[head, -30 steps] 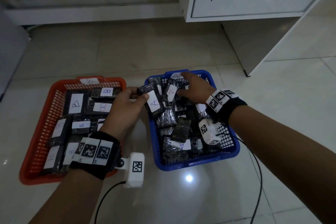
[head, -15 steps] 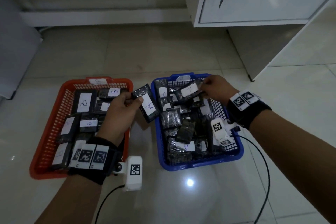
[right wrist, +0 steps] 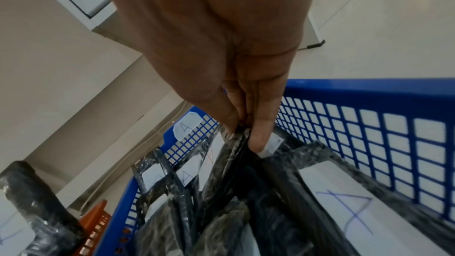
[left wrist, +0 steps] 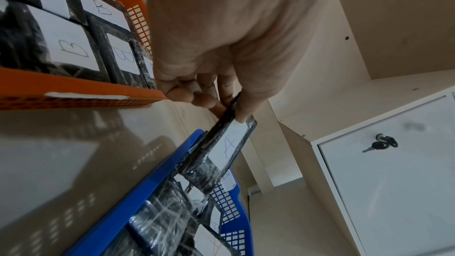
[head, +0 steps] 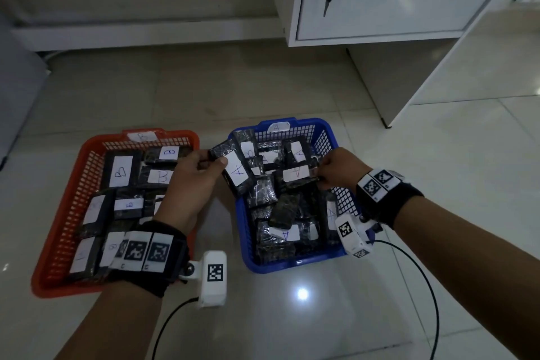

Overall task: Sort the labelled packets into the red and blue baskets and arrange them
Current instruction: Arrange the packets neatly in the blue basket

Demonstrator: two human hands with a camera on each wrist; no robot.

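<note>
Head view shows the left hand (head: 193,181) pinching one black plastic-wrapped packet with a white label marked "A" (head: 233,171) between thumb and curled fingers, held over the left rim of the blue plastic mesh basket (head: 327,140). The right hand (head: 339,168) pinches the end of a second black wrapped packet labelled "A" (head: 295,175) inside the blue basket, near its right wall. More "A" packets lie heaped in that basket, whose far rim carries an "A" tag. Left of the blue basket, the red plastic mesh basket (head: 73,199) holds packets marked "B".
</note>
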